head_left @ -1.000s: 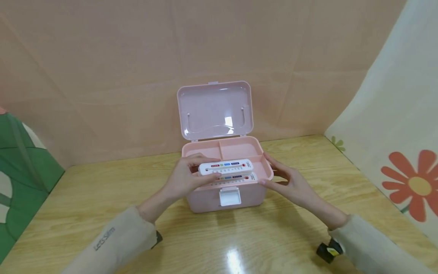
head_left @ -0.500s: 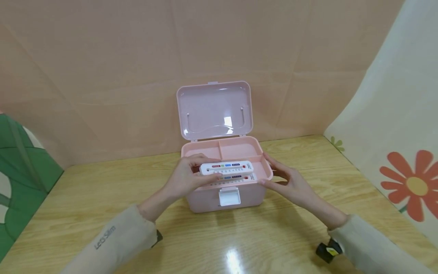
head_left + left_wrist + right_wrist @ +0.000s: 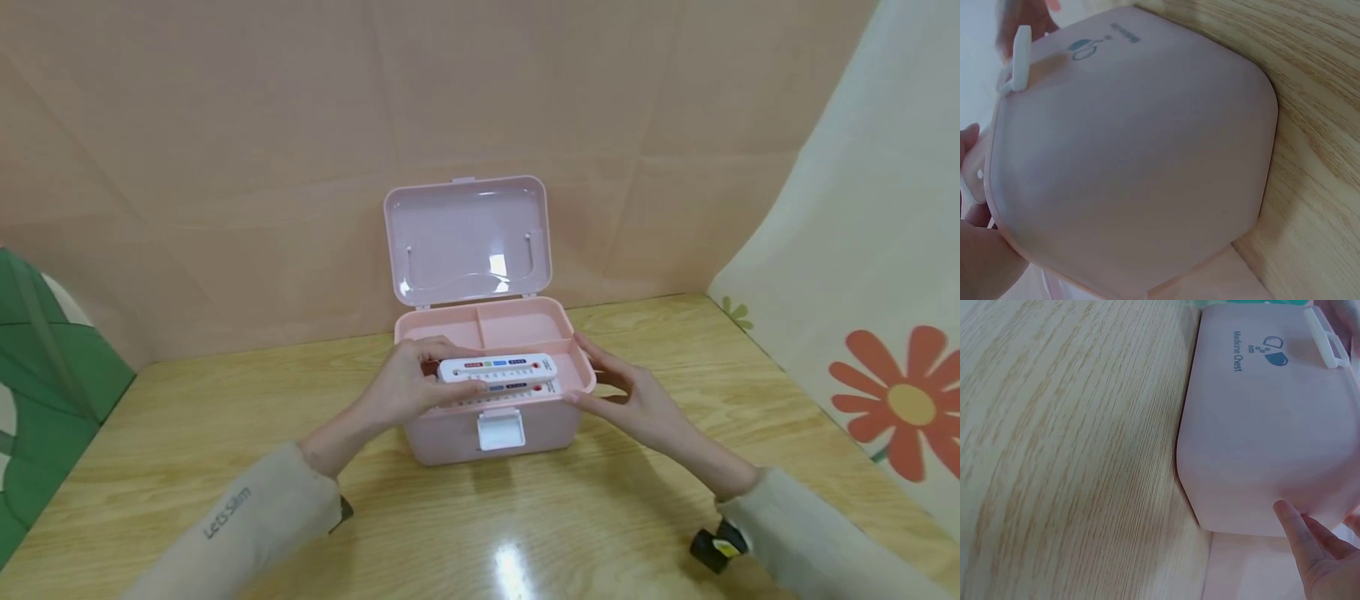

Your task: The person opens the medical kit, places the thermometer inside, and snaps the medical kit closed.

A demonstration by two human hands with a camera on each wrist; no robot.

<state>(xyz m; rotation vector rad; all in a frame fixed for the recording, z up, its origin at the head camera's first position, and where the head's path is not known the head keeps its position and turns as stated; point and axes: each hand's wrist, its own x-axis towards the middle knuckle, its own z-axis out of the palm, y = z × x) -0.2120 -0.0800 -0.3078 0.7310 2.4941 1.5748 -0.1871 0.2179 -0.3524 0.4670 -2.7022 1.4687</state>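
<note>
A pink medicine chest point(image 3: 442, 437), marked "Medicine Chest" in the right wrist view, stands on the table with its lid point(image 3: 465, 242) raised. My left hand point(image 3: 405, 383) holds a white wall thermometer point(image 3: 517, 369) by its left end, thumb in front and fingers behind. A second white thermometer point(image 3: 553, 387) lies below it in the front compartment of the pink tray point(image 3: 587, 379), partly covered. Whether the two thermometers touch, I cannot tell. My right hand point(image 3: 630, 400) grips the chest's right end, fingers at the rim and thumb at the front corner.
Two rear tray compartments are split by a divider point(image 3: 481, 327). A white latch point(image 3: 501, 431) hangs down the chest's front. Behind the wooden table point(image 3: 247, 400) hangs a plain beige cloth point(image 3: 262, 167); a flowered cloth point(image 3: 810, 275) borders the right.
The held thermometer has shifted slightly right and toward the front, covering more of the lower one. The right hand keeps its place on the chest. The head view has shifted a little.
</note>
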